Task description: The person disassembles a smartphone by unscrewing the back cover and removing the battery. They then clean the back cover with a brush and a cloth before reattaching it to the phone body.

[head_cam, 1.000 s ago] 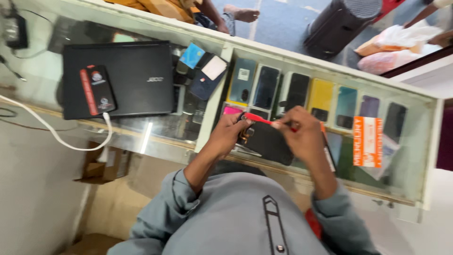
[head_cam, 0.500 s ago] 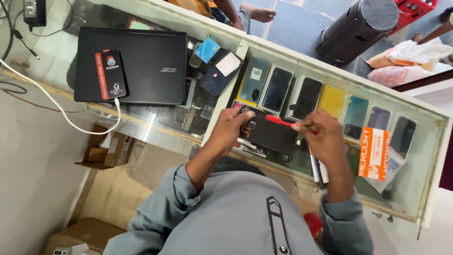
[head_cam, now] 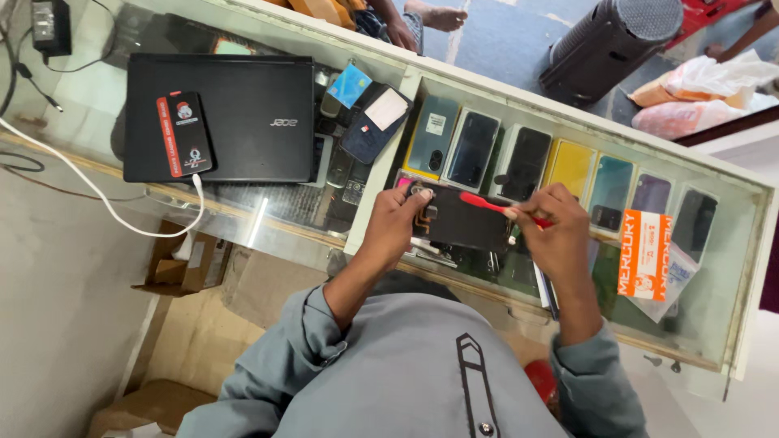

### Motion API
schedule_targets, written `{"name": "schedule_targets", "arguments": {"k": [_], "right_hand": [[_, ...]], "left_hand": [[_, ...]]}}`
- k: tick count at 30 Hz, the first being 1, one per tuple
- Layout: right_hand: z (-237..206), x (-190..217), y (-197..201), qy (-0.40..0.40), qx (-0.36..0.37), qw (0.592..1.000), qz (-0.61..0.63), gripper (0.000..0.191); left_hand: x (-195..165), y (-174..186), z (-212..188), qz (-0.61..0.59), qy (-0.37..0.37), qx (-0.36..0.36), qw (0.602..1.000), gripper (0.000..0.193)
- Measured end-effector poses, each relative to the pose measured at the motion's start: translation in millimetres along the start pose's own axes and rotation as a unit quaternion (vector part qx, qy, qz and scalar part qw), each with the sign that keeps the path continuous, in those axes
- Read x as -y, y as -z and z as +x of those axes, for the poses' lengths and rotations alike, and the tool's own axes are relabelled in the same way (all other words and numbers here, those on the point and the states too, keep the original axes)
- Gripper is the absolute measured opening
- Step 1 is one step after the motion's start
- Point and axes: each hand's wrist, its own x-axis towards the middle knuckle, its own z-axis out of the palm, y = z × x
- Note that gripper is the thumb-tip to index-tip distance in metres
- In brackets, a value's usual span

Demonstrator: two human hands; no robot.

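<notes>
At the upper left of the frame a black charger block (head_cam: 50, 26) sits on the glass counter (head_cam: 89, 122), and a white cable (head_cam: 97, 195) curves from the left edge across the counter. Right of it lies a closed black laptop (head_cam: 243, 122), with a black phone with a red stripe (head_cam: 185, 134) resting on its left part; the cable runs up to that phone's lower end. Between the laptop and the showcase sit a blue card (head_cam: 350, 84) and a dark wallet-like case with a white card (head_cam: 377, 122). Under the glass to the right, a row of phones (head_cam: 527, 162) lies side by side in dark, yellow, teal and violet. An orange and white packet (head_cam: 645, 255) rests on the glass at centre right. A dark cylindrical bin (head_cam: 608, 45) stands at the upper right, beyond the counter.

In the middle of the frame the opened black phone body (head_cam: 466, 223) lies on the glass, just above the person's grey shirt. The left hand (head_cam: 398, 227) grips its left end, fingers curled over the edge and thumb pressed on top. The right hand (head_cam: 556, 227) pinches the handle of a red brush (head_cam: 487, 203) between thumb and fingers, its head lying over the phone body's upper right part. Both forearms reach up from the lower frame, elbows bent outward.
</notes>
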Motion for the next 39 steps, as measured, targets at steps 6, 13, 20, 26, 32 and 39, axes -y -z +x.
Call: {"name": "schedule_targets", "arguments": {"k": [6,13,20,26,32,39], "right_hand": [[1.8,-0.3,-2.7,0.020,-0.047,0.999,0.015,0.021],[1.6,-10.6,-6.1,-0.030,-0.018,0.998,0.056,0.018],[-9.2,9.6,-12.3,-0.064,-0.070,0.995,-0.021,0.012],[-20.1,23.9,-31.4,-0.064,-0.086,0.994,0.006,0.019],[-22.1,17.0,-31.5,-0.117,-0.116,0.981,0.100,0.014],[-18.3,21.4,-32.0,-0.071,-0.156,0.984,0.058,0.015]], "left_hand": [[0.9,2.9,6.6,-0.054,-0.036,0.026,0.998,0.022],[7.7,7.3,14.6,-0.073,-0.080,0.033,0.994,0.025],[9.7,-2.7,8.0,-0.130,-0.079,-0.013,0.988,0.031],[25.3,-13.5,11.5,-0.104,-0.113,-0.048,0.987,0.032],[39.3,-16.4,9.7,-0.094,-0.101,-0.044,0.989,0.032],[33.8,-14.1,11.1,-0.091,-0.134,-0.061,0.985,0.030]]}}
